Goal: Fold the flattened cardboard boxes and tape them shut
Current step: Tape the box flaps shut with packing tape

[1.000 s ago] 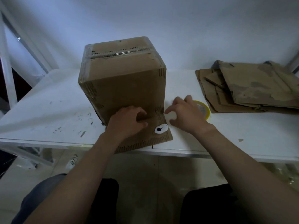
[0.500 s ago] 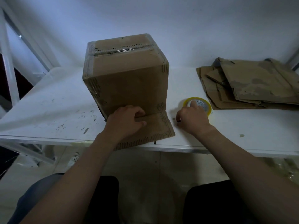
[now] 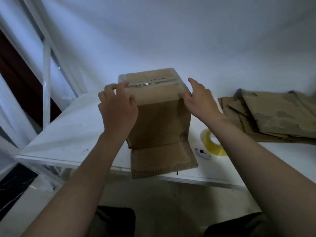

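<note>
A brown cardboard box point(image 3: 159, 120) stands upright on the white table point(image 3: 68, 134), its top face sealed with clear tape. One bottom flap point(image 3: 162, 159) lies flat towards me over the table's front edge. My left hand point(image 3: 118, 106) grips the box's upper left corner, fingers curled over the top. My right hand point(image 3: 198, 98) holds the upper right corner, thumb on the front edge and fingers along the side. A roll of yellow tape point(image 3: 212, 142) lies on the table to the right of the box.
A small white tag with a black mark point(image 3: 202, 152) lies beside the tape roll. A stack of flattened cardboard boxes point(image 3: 273, 117) fills the table's back right. A white metal frame point(image 3: 46, 69) stands at the left. My knees are below the table's edge.
Both hands rose from the table to the box's top corners: the left left the bottom flap, the right left the tape roll. The view tilted upward.
</note>
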Tool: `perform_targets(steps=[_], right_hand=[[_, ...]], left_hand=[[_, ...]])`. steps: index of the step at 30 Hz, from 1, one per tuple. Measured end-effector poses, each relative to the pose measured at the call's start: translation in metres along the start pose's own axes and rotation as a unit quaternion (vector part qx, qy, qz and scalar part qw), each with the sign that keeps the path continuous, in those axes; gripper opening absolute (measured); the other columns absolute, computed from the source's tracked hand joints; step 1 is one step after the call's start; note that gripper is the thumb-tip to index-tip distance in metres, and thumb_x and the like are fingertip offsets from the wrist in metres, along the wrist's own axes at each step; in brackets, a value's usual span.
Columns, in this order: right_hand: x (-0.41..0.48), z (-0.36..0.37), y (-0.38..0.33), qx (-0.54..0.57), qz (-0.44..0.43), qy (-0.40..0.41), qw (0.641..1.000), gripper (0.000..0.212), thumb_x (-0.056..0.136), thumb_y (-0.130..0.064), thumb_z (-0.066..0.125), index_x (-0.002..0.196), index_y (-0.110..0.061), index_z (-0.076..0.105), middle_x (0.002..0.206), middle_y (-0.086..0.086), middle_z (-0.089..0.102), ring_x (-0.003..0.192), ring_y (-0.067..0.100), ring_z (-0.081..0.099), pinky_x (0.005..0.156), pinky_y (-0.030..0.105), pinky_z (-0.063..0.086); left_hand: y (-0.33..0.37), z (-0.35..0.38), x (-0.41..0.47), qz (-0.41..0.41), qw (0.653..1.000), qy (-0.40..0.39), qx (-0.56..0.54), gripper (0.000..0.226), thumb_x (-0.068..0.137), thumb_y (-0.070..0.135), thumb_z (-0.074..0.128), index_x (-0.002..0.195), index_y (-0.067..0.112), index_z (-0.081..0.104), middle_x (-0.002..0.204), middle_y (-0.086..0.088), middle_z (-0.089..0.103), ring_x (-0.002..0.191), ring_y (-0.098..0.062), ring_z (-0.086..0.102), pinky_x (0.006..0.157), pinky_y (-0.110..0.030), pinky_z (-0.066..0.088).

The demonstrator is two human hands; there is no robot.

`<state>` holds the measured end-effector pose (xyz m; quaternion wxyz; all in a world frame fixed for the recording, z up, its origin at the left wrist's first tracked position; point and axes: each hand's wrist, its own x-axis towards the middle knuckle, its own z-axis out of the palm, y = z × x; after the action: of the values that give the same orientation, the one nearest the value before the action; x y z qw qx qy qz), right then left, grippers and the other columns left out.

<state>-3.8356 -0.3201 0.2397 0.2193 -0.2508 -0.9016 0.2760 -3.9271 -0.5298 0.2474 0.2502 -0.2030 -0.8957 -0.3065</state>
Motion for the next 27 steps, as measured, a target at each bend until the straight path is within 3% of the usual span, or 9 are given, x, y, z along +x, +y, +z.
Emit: perform_targets(steps=[3,6,10,13,18,20,23,25,27], right_hand=[[0.029,0.006,-0.013,0.059,0.081,-0.097,0.99,0.045,0.099,-0.034,0.04,0.142,-0.021,0.042,0.14,0.008,0.054,0.118,0.033,0.055,0.099,0.044,0.047],[0.033,0.013,-0.019,0.08,0.081,-0.107,0.988,0.036,0.097,-0.029,0.04,0.132,-0.026,0.048,0.128,0.001,0.061,0.107,0.027,0.06,0.091,0.041,0.05],[0.021,0.0,-0.033,0.086,0.042,-0.062,0.993,0.044,0.102,-0.029,0.044,0.146,-0.029,0.041,0.14,-0.004,0.056,0.125,0.024,0.054,0.094,0.035,0.042],[0.014,-0.022,-0.053,0.091,0.008,-0.012,0.996,0.049,0.104,-0.03,0.046,0.152,-0.03,0.034,0.147,-0.003,0.05,0.131,0.024,0.05,0.095,0.032,0.037],[0.002,-0.058,-0.088,0.19,-0.04,0.065,0.979,0.068,0.099,-0.024,0.059,0.156,-0.033,0.023,0.151,-0.002,0.042,0.134,0.019,0.046,0.106,0.037,0.042],[-0.005,-0.062,-0.091,0.22,-0.041,0.067,0.972,0.087,0.094,-0.019,0.068,0.159,-0.033,0.012,0.144,-0.002,0.039,0.124,0.016,0.047,0.1,0.033,0.045],[-0.018,-0.049,-0.081,0.18,-0.018,0.044,0.983,0.108,0.088,-0.008,0.072,0.16,-0.03,-0.005,0.137,-0.002,0.032,0.093,0.008,0.048,0.075,0.018,0.043],[-0.029,-0.034,-0.072,0.155,0.008,0.015,0.988,0.113,0.086,-0.001,0.07,0.159,-0.028,-0.012,0.143,0.003,0.028,0.086,0.009,0.047,0.074,0.022,0.044],[-0.044,-0.021,-0.063,0.137,0.021,-0.025,0.99,0.116,0.084,0.0,0.072,0.159,-0.028,-0.011,0.143,0.003,0.027,0.091,0.011,0.047,0.078,0.025,0.044]], left_hand=[[-0.011,0.006,0.037,-0.117,0.98,-0.149,-0.056,0.052,0.1,0.027,0.049,0.15,0.02,0.034,0.145,-0.013,0.045,0.13,-0.035,0.044,0.104,-0.05,0.044],[-0.021,0.008,0.045,-0.2,0.932,-0.254,-0.164,0.057,0.1,0.018,0.042,0.153,0.021,0.022,0.145,-0.013,0.047,0.124,-0.034,0.05,0.102,-0.046,0.047],[-0.022,-0.005,0.044,-0.17,0.946,-0.213,-0.175,0.059,0.1,0.018,0.042,0.154,0.029,0.021,0.139,-0.01,0.052,0.104,-0.025,0.051,0.094,-0.042,0.049],[-0.016,-0.03,0.051,-0.128,0.964,-0.147,-0.183,0.056,0.103,0.019,0.038,0.154,0.034,0.021,0.137,-0.008,0.054,0.101,-0.023,0.049,0.083,-0.036,0.043],[-0.005,-0.076,0.069,-0.056,0.965,-0.049,-0.252,0.068,0.099,0.017,0.048,0.154,0.042,0.017,0.14,-0.001,0.054,0.114,-0.028,0.059,0.097,-0.045,0.051],[-0.013,-0.084,0.073,-0.051,0.956,-0.049,-0.285,0.083,0.095,0.012,0.056,0.156,0.042,0.01,0.14,0.002,0.05,0.115,-0.024,0.058,0.094,-0.043,0.053],[-0.031,-0.081,0.067,-0.066,0.959,-0.103,-0.257,0.108,0.084,0.006,0.07,0.159,0.035,-0.002,0.132,0.0,0.041,0.101,-0.021,0.06,0.076,-0.034,0.053],[-0.038,-0.072,0.05,-0.063,0.966,-0.141,-0.208,0.105,0.083,0.004,0.071,0.159,0.032,0.005,0.128,-0.005,0.037,0.09,-0.013,0.055,0.071,-0.025,0.045],[-0.048,-0.062,0.032,-0.083,0.958,-0.164,-0.218,0.098,0.08,0.008,0.076,0.154,0.034,0.017,0.129,-0.01,0.038,0.1,-0.018,0.053,0.078,-0.025,0.044]])
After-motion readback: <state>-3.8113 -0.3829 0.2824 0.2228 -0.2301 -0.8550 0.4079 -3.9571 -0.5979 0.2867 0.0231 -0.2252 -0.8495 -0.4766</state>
